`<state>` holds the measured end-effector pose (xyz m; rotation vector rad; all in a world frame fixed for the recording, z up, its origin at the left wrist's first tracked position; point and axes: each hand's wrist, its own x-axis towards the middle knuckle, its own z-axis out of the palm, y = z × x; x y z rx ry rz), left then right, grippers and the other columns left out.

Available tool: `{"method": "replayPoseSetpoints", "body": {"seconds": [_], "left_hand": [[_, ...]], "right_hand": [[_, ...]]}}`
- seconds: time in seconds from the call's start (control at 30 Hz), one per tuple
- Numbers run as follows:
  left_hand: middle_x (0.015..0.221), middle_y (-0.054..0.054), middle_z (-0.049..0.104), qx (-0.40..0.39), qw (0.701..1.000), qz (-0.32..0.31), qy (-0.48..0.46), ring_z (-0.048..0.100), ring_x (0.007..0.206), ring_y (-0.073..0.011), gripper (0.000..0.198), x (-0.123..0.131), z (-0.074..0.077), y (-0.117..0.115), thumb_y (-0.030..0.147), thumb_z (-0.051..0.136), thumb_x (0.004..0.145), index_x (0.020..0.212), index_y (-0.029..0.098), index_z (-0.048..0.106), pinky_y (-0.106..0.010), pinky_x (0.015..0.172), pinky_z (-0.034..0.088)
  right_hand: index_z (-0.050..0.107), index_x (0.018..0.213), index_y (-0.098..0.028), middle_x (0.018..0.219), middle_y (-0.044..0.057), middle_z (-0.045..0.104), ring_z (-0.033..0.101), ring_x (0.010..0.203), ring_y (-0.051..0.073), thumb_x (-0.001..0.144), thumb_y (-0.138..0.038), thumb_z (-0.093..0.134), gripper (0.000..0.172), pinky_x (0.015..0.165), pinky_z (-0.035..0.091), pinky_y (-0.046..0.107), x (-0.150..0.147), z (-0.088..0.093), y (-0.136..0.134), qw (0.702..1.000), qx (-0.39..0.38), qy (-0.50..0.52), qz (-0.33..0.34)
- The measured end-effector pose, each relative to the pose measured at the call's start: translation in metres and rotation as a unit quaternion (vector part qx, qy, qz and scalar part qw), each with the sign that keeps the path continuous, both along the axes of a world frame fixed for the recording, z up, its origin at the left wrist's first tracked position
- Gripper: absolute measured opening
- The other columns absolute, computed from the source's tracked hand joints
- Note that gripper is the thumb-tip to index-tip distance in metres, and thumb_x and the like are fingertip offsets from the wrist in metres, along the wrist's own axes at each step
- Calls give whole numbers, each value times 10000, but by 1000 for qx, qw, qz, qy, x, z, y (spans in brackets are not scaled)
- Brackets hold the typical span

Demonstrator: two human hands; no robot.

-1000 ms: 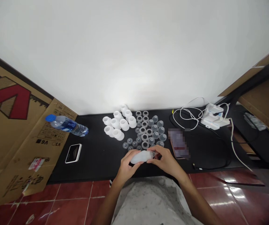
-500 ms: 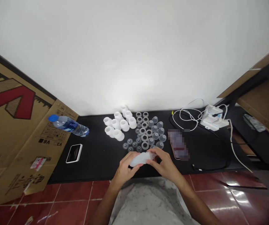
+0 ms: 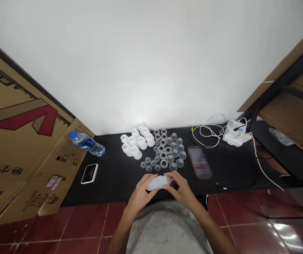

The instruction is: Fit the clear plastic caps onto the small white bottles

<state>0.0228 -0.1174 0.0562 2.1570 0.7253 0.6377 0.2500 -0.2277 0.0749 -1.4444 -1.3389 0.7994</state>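
Bottle, 1, translucent white, clear at the end towards the right hand; held lengthwise from side to side, slightly tilted, above the near part of a black table, in front of the wearer's grey garment. Left hand: curled round the wider end, fingers over the top, thumb along the near side. Right hand: fingertips and thumb pinching the clear end; its exact fit is too small to tell. White jars, 9, upright, open-mouthed, grouped beyond the left hand. Rings, pale, laid flat in rough columns to the right of the jars. Domes, clear, clustered beside the rings on their right. Small clear pieces, placed between the jars and rings and nearer the hands. Phone, 1, blurred, right of the domes. White dock, 1, with white cables, farther right. Device, 1, white-edged, dark-faced, on the table's left. Water bottle, 1, blue-capped, just beyond it, by a carton with a red mark.
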Motion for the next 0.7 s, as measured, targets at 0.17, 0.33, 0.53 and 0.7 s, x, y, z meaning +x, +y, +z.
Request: {"method": "replayPoseSetpoints", "body": {"seconds": [0.17,0.33,0.53,0.7], "left_hand": [[1357,-134,737,60,997,-6,-40,708,1262,-293,387,3,-11,5,261,655,1059,1443,274,697,-448,1084,613],[1357,-118,740,96,994,11,-42,711,1271,-280,425,4,-24,-1,258,680,1052,1476,271,647,-445,1115,585],[1279,-111,739,62,986,120,-94,753,1177,-273,366,9,-27,-8,324,775,1000,1341,242,671,-395,1024,609],[1307,-119,721,57,977,157,-130,730,1220,-287,337,13,-24,-4,337,766,1010,1332,257,706,-418,1062,591]], "right_hand": [[690,1315,-255,1163,87,717,690,911,219,1047,-465,727,342,805,587,340,-1,-1,-1,999,11,-35,0],[718,1273,-237,1113,68,758,693,826,195,978,-505,795,406,760,592,328,7,2,5,1000,-14,-24,11],[721,1253,-216,890,45,741,657,623,172,1127,-541,501,413,648,572,316,35,9,4,989,-18,-28,-142],[711,1322,-203,783,29,699,673,676,223,1077,-540,598,432,752,590,365,31,-11,18,969,-17,-177,-171]]}}
